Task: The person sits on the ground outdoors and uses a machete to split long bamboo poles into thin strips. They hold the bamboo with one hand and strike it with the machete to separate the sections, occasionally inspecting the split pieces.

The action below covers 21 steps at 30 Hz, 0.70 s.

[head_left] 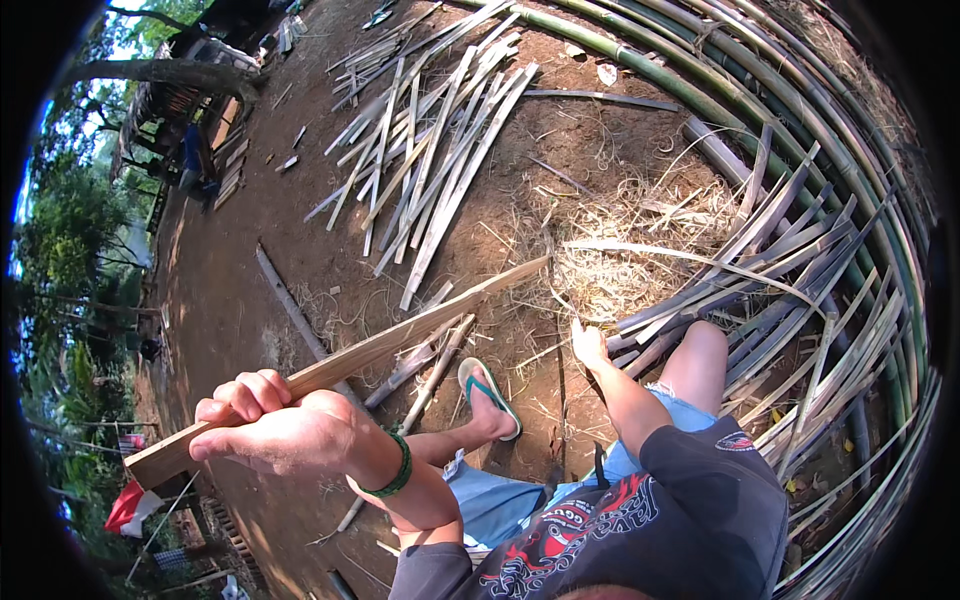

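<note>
My left hand [290, 430], raised at the lower left, is wrapped around a long flat bamboo slat [425, 320]. The slat runs diagonally up to the right, its far tip over a heap of pale shavings [610, 275]. Close to my right knee, my right hand [590, 346] is closed, palm turned mostly out of sight. A thin dark curved piece [553, 262] rises from near its fingers toward the slat's tip; whether the hand grips it is unclear. Beside this hand lies a bundle of dark split bamboo strips [735, 270].
Many pale split slats [430, 150] lie fanned on the dirt ahead. Long green bamboo poles [790, 90] curve along the right side. Short sticks [437, 375] rest near my sandalled foot [490, 400]. Trees and a thatched shelter [150, 130] stand at the far left.
</note>
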### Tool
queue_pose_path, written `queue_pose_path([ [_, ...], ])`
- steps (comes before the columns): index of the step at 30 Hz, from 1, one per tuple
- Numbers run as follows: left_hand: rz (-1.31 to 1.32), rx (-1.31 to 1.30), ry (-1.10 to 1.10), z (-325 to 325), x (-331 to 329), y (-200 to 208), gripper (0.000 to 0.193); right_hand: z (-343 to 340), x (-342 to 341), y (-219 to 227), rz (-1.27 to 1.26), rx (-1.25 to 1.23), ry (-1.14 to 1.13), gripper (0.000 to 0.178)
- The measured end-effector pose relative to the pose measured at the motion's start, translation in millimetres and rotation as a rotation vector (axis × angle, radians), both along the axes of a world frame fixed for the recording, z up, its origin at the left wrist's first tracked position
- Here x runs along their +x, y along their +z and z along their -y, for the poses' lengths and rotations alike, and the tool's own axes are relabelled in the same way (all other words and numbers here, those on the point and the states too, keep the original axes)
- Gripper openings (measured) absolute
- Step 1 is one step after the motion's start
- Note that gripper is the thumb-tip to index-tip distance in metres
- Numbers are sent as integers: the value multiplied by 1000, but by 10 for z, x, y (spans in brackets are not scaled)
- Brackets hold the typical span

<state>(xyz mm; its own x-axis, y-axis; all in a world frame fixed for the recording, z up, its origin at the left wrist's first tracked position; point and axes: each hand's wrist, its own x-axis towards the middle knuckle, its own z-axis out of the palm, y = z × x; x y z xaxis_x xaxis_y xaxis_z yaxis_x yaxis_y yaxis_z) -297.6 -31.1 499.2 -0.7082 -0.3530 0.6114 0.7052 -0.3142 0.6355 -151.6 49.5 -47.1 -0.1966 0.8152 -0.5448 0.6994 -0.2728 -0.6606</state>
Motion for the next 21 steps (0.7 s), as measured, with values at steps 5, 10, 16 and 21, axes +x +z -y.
queue_pose_path([
  [5, -160, -77, -598, 31, -3, -11, 33, 75, -189, 220, -106, 7, 45, 67],
  [10, -164, -96, -542, 171, -215, -55, 36, 439, -237, 1409, -619, 122, 200, 43],
  [16, -92, -62, -447, -30, -132, -3, 39, -23, 120, 258, -91, -72, 8, 59],
  [21, -25, 12, -301, 102, -231, -35, 40, 285, -87, 806, -412, 92, 210, 54],
])
